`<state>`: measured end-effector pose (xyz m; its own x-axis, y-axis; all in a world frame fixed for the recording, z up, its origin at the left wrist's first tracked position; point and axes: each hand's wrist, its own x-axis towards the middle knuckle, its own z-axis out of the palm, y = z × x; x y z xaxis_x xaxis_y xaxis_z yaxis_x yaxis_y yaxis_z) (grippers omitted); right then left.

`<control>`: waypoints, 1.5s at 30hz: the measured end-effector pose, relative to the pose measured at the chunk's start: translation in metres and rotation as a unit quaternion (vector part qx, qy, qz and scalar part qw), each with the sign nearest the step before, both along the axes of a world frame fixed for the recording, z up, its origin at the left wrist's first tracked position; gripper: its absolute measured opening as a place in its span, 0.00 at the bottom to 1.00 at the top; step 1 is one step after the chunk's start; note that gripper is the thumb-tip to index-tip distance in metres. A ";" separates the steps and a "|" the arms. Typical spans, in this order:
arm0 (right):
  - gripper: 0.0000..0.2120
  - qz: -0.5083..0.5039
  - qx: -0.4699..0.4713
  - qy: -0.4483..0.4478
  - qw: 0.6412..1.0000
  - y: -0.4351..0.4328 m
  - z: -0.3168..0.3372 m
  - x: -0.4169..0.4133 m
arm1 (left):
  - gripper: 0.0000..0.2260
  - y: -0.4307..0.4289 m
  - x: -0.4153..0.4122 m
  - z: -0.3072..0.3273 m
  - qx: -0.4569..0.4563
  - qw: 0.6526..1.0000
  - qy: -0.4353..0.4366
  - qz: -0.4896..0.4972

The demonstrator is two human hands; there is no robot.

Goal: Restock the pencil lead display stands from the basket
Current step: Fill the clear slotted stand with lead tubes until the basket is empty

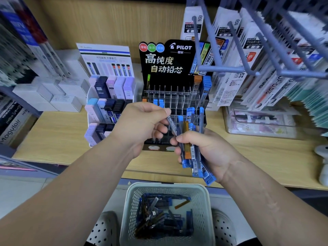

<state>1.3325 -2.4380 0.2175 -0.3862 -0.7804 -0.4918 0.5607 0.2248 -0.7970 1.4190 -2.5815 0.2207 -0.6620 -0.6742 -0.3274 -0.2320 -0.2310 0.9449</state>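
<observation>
Head view: right in front of the black Pilot stand (165, 68), the right hand (207, 151) has its grip curled round a fistful of blue and orange lead cases (194, 157). The left hand (142, 121) pinches the top of one grey case (171, 124). Below the stand, the basket (159, 185) holds more. A white stand (106, 59) sits to its left on the bench (58, 135).

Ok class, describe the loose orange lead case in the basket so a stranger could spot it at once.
Find the pale mesh basket at the bottom, between the shoes. Toward its far right corner, one slim orange case lies apart from the heap of lead cases. Those in the heap are mostly blue-capped and dark.
</observation>
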 end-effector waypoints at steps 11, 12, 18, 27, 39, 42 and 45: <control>0.05 -0.066 -0.010 -0.034 0.997 0.008 -0.004 -0.010 | 0.05 -0.016 -0.019 0.015 -0.093 0.993 0.059 0.048; 0.04 -0.066 -0.010 -0.034 0.997 0.008 -0.004 -0.010 | 0.05 -0.020 -0.021 0.017 -0.128 0.988 0.063 0.058; 0.05 -0.067 -0.017 -0.033 0.997 0.009 0.000 -0.010 | 0.08 -0.032 -0.027 0.013 -0.320 0.946 0.025 0.036; 0.06 -0.052 -0.022 -0.030 0.998 0.015 -0.001 -0.018 | 0.02 -0.033 -0.032 0.001 -0.477 0.876 -0.035 -0.054; 0.06 -0.045 -0.014 -0.018 0.999 0.016 0.000 -0.017 | 0.06 -0.034 -0.042 -0.006 -0.533 0.837 -0.114 -0.045; 0.06 -0.046 -0.013 -0.018 0.999 0.016 0.001 -0.017 | 0.07 -0.032 -0.041 0.000 -0.523 0.845 -0.105 -0.034; 0.07 -0.041 -0.007 -0.010 0.999 0.015 0.003 -0.016 | 0.07 -0.020 -0.039 0.011 -0.435 0.897 -0.068 -0.039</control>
<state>1.3160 -2.4232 0.2201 -0.4398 -0.7532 -0.4891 0.5922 0.1662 -0.7885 1.3799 -2.6010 0.2314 -0.7125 -0.6672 0.2173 -0.3429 0.6013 0.7217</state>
